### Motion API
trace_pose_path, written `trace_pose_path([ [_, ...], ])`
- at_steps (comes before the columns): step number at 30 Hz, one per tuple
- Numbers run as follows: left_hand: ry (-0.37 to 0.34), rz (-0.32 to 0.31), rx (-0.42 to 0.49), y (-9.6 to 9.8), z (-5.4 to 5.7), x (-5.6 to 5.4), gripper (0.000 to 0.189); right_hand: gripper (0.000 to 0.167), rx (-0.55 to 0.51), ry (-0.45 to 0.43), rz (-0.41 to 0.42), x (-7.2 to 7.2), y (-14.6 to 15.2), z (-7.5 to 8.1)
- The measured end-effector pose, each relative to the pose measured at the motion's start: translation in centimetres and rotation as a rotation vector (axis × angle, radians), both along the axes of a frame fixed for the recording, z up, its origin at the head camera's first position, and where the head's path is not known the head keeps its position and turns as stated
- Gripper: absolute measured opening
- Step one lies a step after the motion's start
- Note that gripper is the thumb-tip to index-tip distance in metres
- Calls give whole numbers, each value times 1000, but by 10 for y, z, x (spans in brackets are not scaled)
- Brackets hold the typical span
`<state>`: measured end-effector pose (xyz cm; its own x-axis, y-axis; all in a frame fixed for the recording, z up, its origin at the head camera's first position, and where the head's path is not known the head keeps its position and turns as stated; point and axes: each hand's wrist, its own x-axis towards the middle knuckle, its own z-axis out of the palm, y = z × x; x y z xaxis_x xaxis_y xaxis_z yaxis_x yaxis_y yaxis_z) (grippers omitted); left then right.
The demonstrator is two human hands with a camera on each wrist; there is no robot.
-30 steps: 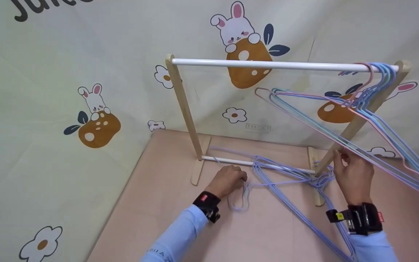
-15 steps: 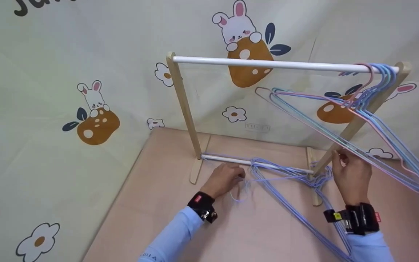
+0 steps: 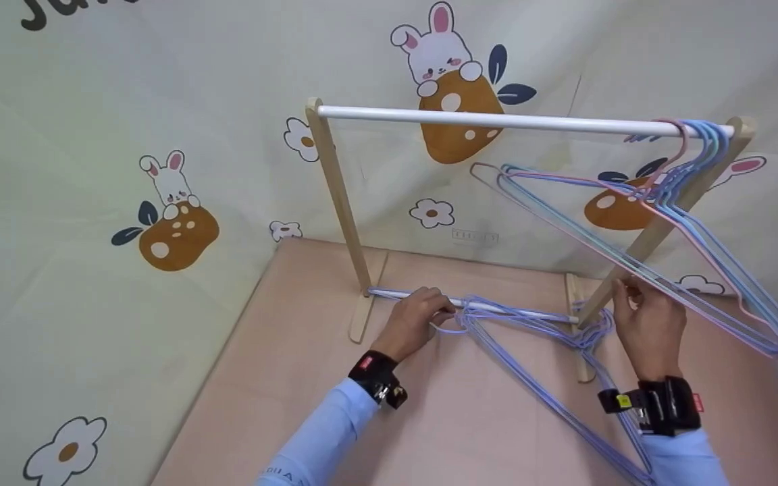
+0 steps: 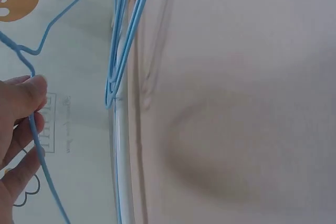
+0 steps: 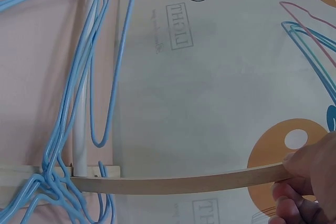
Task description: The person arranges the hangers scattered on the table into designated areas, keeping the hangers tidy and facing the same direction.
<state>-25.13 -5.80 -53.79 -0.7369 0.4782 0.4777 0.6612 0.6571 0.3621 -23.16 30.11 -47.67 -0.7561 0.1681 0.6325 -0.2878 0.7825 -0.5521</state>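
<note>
A small, home-like corner, nursery-styled; whether in a real home or a staged set, I cannot tell. A cream wall covering printed with white rabbits, brown spotted shapes and daisies (image 3: 335, 182) lines 2 sides of a smooth pale-pink table (image 3: 443, 425). A rack with 2 wooden uprights and 2 white bars (image 3: 429, 116) carries slim pastel clothes hangers (image 3: 666, 192), adding a household note.

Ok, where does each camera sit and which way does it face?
Head: worn on the head, facing forward and down at the rack; left hand, right hand and sleeves show.
Left wrist: worn there, facing the pinched hanger, wall and pink surface; thumb and fingers show at left.
Right wrist: worn there, facing the post and wall; part of the right hand shows lower right.
Both wrist views share the lower bar.
</note>
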Motion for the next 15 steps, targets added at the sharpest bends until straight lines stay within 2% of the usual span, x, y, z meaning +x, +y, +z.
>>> trace_pose_path([
  [5,6,14,24,5,1,-3,10,18,-4,-2,-3,0,0,0],
  [11,85,32,13,9,-3,-9,8,12,-16,1,1,0,-1,-1],
  [15,101,41,29,11,-3,-14,16,13,-16,-8,-3,0,-1,0],
])
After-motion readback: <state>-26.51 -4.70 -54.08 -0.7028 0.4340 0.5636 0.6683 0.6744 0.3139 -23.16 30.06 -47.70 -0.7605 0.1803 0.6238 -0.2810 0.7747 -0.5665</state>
